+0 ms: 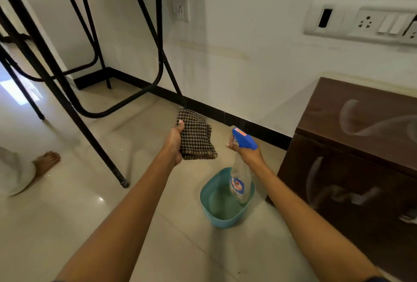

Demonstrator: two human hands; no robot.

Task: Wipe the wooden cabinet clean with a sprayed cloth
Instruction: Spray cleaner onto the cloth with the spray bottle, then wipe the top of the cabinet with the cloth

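Cloth in one hand, spray bottle in the other, beside a smeared wooden cabinet.

We see the left hand (pixel 174 144) closed around a folded brown checked cloth (pixel 195 138), thumb pressed on its upper edge, held out above the pale tiled floor (pixel 56 225). The right hand (pixel 247 152) grips the neck of a clear spray bottle (pixel 241 178) with a blue trigger head (pixel 243 138), fingers wrapped at the trigger and the nozzle facing the cloth nearby. Below the bottle, a teal plastic basin (pixel 206 210) sits on the floor. To the right, against the white wall, stands the dark wooden cabinet (pixel 361 146), its top and front streaked with whitish smears. At far left we see a bare foot (pixel 46 162) near black metal legs (pixel 74 110).
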